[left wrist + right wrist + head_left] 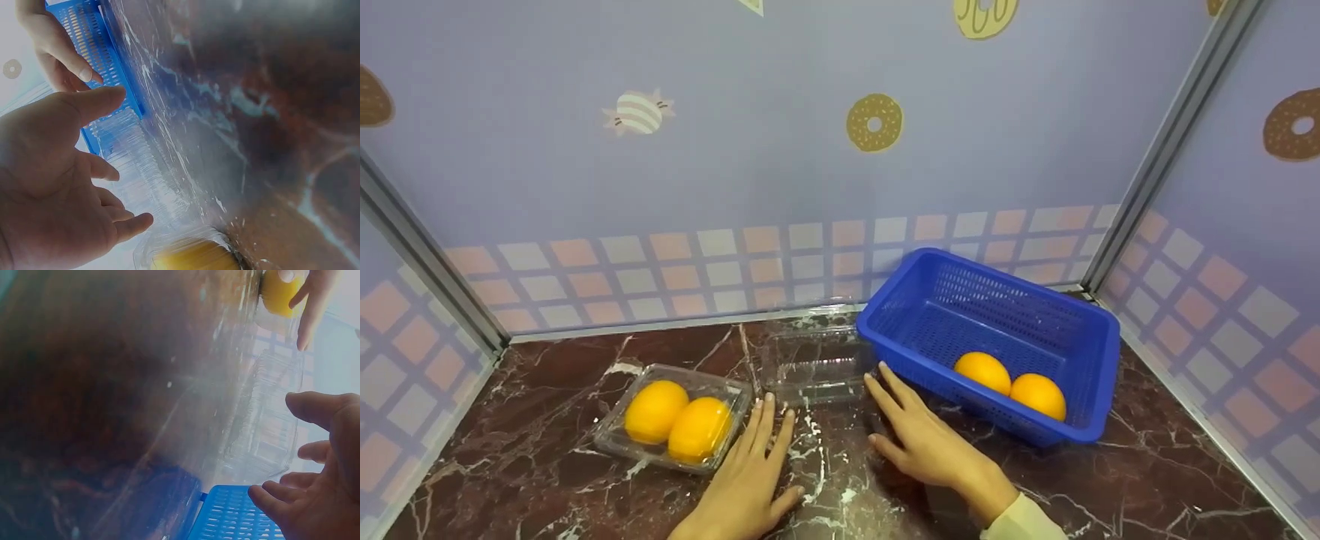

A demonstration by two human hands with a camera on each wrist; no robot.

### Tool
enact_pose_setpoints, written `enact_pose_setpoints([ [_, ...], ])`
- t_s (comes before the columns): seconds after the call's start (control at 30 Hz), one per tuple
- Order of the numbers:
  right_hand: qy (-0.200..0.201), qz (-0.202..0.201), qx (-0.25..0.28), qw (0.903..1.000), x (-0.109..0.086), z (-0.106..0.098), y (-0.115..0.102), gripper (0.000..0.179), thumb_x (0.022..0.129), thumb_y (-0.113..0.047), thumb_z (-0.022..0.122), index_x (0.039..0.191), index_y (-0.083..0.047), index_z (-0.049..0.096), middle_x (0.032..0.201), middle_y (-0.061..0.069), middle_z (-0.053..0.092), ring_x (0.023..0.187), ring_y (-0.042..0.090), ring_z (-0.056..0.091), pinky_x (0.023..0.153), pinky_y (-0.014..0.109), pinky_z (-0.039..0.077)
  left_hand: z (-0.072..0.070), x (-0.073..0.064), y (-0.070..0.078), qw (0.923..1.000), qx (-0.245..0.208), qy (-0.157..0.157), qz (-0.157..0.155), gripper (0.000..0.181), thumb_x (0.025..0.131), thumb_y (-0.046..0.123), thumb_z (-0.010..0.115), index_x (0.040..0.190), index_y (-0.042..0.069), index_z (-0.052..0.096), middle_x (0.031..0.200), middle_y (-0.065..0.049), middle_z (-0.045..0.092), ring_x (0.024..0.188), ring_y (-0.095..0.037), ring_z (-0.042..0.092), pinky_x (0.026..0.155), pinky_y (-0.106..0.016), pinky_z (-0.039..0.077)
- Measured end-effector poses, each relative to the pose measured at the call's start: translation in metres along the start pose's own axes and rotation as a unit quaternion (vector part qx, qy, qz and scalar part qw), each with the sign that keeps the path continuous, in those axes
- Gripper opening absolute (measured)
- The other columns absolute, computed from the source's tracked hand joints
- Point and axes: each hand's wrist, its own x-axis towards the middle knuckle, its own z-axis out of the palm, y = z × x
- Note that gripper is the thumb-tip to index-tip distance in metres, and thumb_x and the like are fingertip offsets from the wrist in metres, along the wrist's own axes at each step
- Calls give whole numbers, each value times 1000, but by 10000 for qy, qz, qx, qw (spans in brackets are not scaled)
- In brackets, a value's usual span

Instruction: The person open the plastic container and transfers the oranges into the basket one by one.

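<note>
My left hand (750,472) is low over the counter with its fingers extended, right beside a see-through plastic box (611,427) that contains two oranges (657,412). The right hand (919,442) is stretched out too, its fingertips near the close side of a blue plastic basket (885,292). Beyond and between both hands stands a second clear plastic box (817,371), its lid part raised toward the wall. In the right wrist view this clear box (270,422) shows past the spread fingers. Neither hand holds anything.
Two oranges (982,373) lie in the near right part of the basket. The dark marbled counter (840,502) meets a patterned back wall (735,180) and side walls, with metal strips (1174,142) at the corners.
</note>
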Motion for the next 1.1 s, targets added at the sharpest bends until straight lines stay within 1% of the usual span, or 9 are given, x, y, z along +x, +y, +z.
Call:
enact_pose_setpoints([
  [0.27,281,186,-215,9992,-6,-4,-8,84,103,-23,69,170,-8,20,176,21,14,157,42,30,121,58,36,-2,-13,-3,9997,-28,-9,247,97,93,39,79,164,-3,29,172,-33,7,158,-52,16,120,-68,32],
  [0.37,589,289,-413,9970,-9,-3,-11,80,100,-22,72,166,-2,30,167,24,36,149,42,44,118,59,43,0,-20,-4,9995,-27,25,300,95,93,41,79,164,-1,32,172,-31,9,158,-51,18,118,-67,36],
  [0.47,908,367,-636,9932,-10,-2,-17,68,97,-20,74,156,2,46,146,23,57,132,42,59,108,58,52,0,-27,-5,9991,30,126,403,92,94,42,78,163,-1,35,172,-30,13,156,-51,23,115,-67,40],
  [0.6,909,439,-529,9935,-10,-2,-26,55,97,-20,74,145,-1,57,136,23,64,124,45,64,104,61,53,-1,-34,-7,9974,133,430,569,87,94,42,77,160,-2,41,170,-29,21,154,-49,30,114,-66,43],
  [0.73,561,452,-12,9974,-7,-2,-36,56,99,-21,73,148,-2,55,137,20,64,120,39,67,103,62,54,-6,-38,-10,9896,396,1186,710,80,91,39,79,156,3,49,169,-20,30,150,-42,39,115,-60,42],
  [0.8,407,423,195,9981,-4,0,-40,58,99,-22,72,151,-2,54,134,14,65,114,33,68,100,58,56,-8,-39,-13,9818,536,1670,736,77,89,35,81,154,5,53,168,-16,35,149,-38,42,122,-48,36],
  [0.9,326,311,366,9983,-1,4,-47,60,100,-24,72,152,-1,52,129,10,66,107,29,69,96,53,59,-12,-40,-20,9711,747,2157,691,75,88,33,82,152,5,55,165,-15,41,146,-40,44,130,-28,13],
  [1.0,330,197,414,9984,3,8,-54,60,100,-26,71,152,-1,52,133,9,66,114,29,68,100,52,57,-15,-41,-25,9692,841,2251,533,77,90,36,79,153,3,52,164,-21,42,145,-45,44,128,-21,-4],
  [1.1,271,160,540,9980,7,12,-61,61,101,-26,71,154,-1,51,141,11,63,121,28,66,105,51,56,-18,-42,-28,9729,792,2160,223,78,93,42,76,156,4,49,165,-24,39,148,-47,40,129,-29,-1],
])
